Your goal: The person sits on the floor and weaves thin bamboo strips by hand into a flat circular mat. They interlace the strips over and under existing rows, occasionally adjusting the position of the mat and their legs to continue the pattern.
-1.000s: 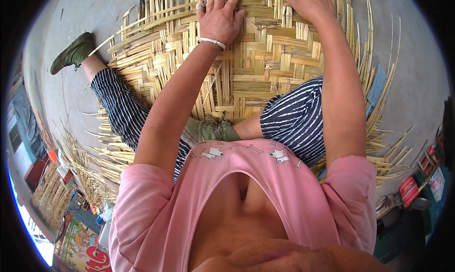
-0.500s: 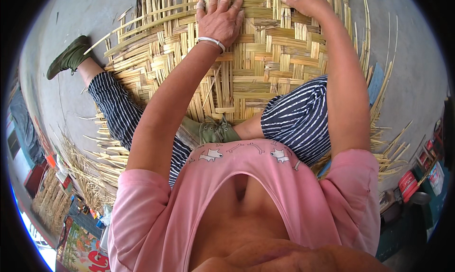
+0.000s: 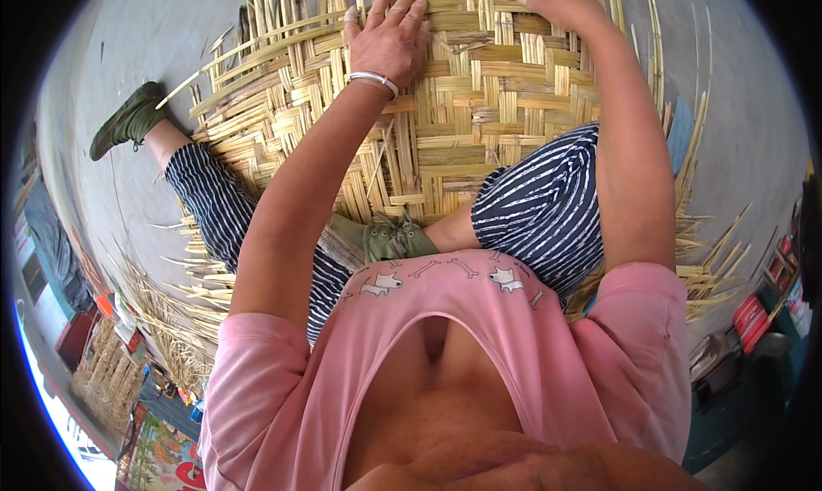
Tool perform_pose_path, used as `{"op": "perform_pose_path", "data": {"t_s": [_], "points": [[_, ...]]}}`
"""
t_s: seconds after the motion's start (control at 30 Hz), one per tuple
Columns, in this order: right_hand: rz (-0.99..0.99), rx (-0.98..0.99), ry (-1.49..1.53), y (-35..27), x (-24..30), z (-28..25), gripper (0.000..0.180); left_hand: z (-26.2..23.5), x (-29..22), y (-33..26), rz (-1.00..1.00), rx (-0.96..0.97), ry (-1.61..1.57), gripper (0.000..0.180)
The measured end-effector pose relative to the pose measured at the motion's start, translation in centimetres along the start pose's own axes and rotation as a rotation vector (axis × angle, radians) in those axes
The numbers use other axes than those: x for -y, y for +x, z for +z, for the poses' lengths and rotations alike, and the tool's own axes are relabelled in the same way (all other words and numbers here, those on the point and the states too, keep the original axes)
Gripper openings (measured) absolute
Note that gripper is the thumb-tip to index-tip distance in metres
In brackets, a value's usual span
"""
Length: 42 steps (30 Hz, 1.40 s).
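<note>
A broad mat (image 3: 479, 106) of flat straw-coloured strips, like split cane or reed, lies in front of me in a criss-cross weave. My left hand (image 3: 390, 46) rests palm down near its far edge, fingers stretched out over a long crosswise strip (image 3: 295, 35). That strip curves out past the weave on the left, where its end sticks up loose. Farther right, my right hand (image 3: 561, 5) has its fingers closed at the right part of the same far row, seemingly pinching the strip; the fingertips are partly hidden. Unwoven strip ends (image 3: 274, 7) stand out beyond both hands.
My legs in striped trousers (image 3: 539, 208) rest on the mat, one green shoe (image 3: 390, 238) tucked in, the other (image 3: 128, 123) out left on the grey floor (image 3: 205, 20). Loose strips (image 3: 163, 328) heap at the left. Dark items with a red box (image 3: 752, 320) stand at the right.
The view has shifted slightly, so the mat sits a little lower. My left hand stays flat on the far row; my right hand keeps its closed fingers at the strip, a touch farther right.
</note>
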State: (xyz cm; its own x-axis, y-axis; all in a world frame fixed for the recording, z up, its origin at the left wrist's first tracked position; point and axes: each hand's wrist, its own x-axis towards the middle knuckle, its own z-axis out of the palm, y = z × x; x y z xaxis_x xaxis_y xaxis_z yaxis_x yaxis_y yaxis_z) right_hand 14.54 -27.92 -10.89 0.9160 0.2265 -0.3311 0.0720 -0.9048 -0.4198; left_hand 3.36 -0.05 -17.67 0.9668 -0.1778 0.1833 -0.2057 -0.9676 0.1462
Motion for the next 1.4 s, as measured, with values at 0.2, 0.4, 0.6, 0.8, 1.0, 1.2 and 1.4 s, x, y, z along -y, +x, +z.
{"op": "perform_pose_path", "data": {"t_s": [0.2, 0.4, 0.6, 0.8, 1.0, 1.2, 1.4], "points": [[0.05, -0.199, 0.058, -0.7, -1.1, -2.2, 0.023, -1.9, -0.2, 1.2, 0.053, 0.04, 0.168, 0.038], [0.125, -0.12, 0.029, 4.2, -2.9, -1.1, 0.049, -2.7, -6.1, 7.0, 0.21, 0.329, -0.054, 0.046], [0.063, -0.151, 0.054, 6.2, -4.0, 0.8, 0.047, -2.0, -10.1, 13.5, 0.191, 0.586, -0.077, 0.026], [0.054, -0.153, 0.345, 6.6, -3.7, 0.5, 0.037, -2.0, -8.9, 16.1, 0.067, 0.75, -0.408, 0.027], [0.08, -0.087, 0.218, 7.6, -4.1, 1.7, 0.034, -2.4, -9.8, 17.1, 0.163, 0.793, -0.185, 0.029], [-0.027, -0.156, 0.249, 7.2, -3.9, 1.9, 0.033, -0.6, -9.2, 16.8, 0.298, 0.672, -0.12, 0.024], [0.019, -0.116, 0.241, 7.6, -3.4, 2.2, 0.033, -0.3, -9.1, 15.7, 0.226, 0.566, -0.314, 0.028]]}}
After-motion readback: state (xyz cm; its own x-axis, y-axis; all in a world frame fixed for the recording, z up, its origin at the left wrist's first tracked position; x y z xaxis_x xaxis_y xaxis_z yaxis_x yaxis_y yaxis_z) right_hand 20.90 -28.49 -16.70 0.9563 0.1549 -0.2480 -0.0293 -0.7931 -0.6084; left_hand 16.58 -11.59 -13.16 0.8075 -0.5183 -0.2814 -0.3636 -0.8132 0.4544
